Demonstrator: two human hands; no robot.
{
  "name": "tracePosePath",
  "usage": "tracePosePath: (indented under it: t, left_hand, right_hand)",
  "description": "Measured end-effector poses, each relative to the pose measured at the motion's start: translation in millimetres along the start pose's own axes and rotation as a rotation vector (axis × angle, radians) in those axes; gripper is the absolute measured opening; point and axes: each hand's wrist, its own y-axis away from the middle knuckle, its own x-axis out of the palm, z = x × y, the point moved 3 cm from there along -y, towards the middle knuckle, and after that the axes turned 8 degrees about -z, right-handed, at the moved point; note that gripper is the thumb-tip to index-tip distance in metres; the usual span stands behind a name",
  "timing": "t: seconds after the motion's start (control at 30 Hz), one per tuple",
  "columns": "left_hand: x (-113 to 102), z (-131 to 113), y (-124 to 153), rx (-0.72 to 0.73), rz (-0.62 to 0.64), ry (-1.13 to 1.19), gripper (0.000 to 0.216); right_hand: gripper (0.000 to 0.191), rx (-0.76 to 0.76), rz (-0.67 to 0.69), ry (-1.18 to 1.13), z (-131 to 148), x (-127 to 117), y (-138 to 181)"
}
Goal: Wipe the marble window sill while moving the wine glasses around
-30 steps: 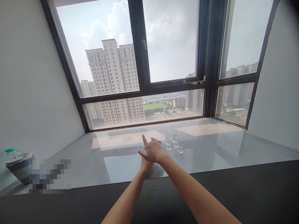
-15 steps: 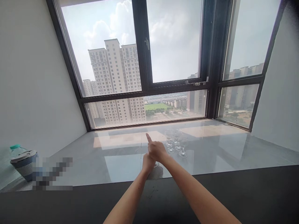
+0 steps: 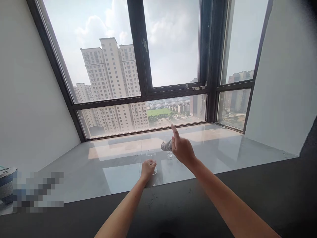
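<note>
On the glossy sill, a stemmed glass (image 3: 150, 154) stands with its bowl above my left hand (image 3: 148, 168), whose fingers close around the stem. The foot of that glass shows just right of the hand. My right hand (image 3: 183, 150) is raised to the right, its index finger stretched up and a grey cloth (image 3: 166, 146) gripped on its left side. Behind the cloth is another stemmed glass (image 3: 170, 155), only its lower part plain to see. Other glasses there are hidden by my right hand.
The tiled window sill (image 3: 119, 178) ends at a dark front edge. A dark-framed window (image 3: 146, 96) rises behind it. At far left sit a cup with a dark sleeve (image 3: 6, 185) and a blurred-out patch. White walls flank both sides.
My hands have come apart: the right moved up and right with the grey cloth, uncovering the glass in my left. The view has turned slightly right.
</note>
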Motion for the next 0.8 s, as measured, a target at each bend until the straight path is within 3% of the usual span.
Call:
tracePosePath:
  t: [0.17,0.27,0.47,0.7,0.8]
  left_hand:
    - [-3,-4,-1,0.001,-0.01,-0.004,0.035]
    - [-3,-6,-2,-0.01,-0.026,0.007,0.035]
    - [-5,-6,-2,-0.076,0.0,0.135,0.039]
    - [-15,7,-3,-0.291,-0.115,0.557,0.039]
    - [-17,14,-4,-0.307,-0.184,0.62,0.037]
  right_hand:
    - [0.058,0.129,0.024,0.186,-82,-7,34]
    - [0.058,0.172,0.046,0.175,-95,-4,49]
    - [0.055,0.214,0.093,-0.054,-49,21,53]
    - [0.059,0.284,0.258,-0.217,38,103,75]
    - [0.06,0.294,0.237,-0.2,60,119,82]
